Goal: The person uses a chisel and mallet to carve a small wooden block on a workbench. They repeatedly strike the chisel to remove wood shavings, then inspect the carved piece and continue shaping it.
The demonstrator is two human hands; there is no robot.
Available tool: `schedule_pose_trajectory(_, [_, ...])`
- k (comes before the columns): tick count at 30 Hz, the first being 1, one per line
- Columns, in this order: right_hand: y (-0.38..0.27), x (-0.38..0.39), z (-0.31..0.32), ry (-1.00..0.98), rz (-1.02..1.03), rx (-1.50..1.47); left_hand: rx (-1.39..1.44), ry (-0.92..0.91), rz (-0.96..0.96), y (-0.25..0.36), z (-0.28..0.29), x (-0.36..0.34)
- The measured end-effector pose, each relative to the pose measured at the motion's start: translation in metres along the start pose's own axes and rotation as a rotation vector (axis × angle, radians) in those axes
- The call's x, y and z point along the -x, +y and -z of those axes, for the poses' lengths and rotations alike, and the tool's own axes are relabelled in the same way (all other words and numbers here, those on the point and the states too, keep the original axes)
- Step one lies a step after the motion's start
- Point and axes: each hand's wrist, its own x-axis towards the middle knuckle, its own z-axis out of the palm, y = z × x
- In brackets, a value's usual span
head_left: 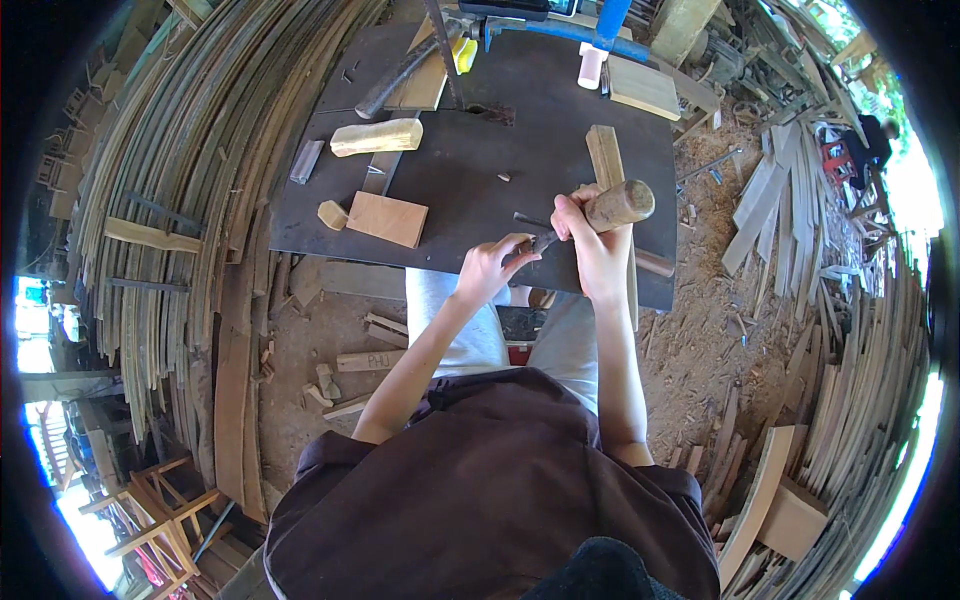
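My right hand [595, 250] is closed on the thick round wooden handle of a tool [620, 204], whose dark metal end [543, 241] angles down-left at the near edge of the dark worktop [500, 150]. My left hand [490, 262] is pinched at that end, on something too small to make out. A long wooden strip [605, 150] lies under and beside my right hand. A short wooden board [387, 219] and a small block [333, 214] lie left of my hands, with a pale shaped wood piece [376, 136] above them.
A blue metal clamp [610, 20], a hammer-like bar [395, 80] and another board [643, 88] occupy the worktop's back. Stacked timber [160, 240] lines the left. Planks [760, 200] and shavings cover the floor at right. A person in dark clothing [868, 155] is at far right.
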Motion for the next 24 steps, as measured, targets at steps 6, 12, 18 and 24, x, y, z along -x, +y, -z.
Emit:
schedule_pose_trajectory(6, [0.001,0.000,-0.002,-0.053,-0.003,0.171,0.063,-0.032,-0.031,0.002,0.007,-0.001])
schedule_pose_trajectory(12, [0.009,-0.002,0.000,-0.040,0.015,0.051,0.293,0.052,-0.149,0.026,0.007,-0.019])
schedule_pose_trajectory(18, [0.008,-0.001,-0.003,-0.019,0.032,0.093,0.420,0.000,-0.033,0.024,-0.016,-0.026])
schedule_pose_trajectory(24, [0.006,-0.001,0.002,0.010,0.023,0.052,0.378,0.068,-0.043,0.019,-0.034,-0.024])
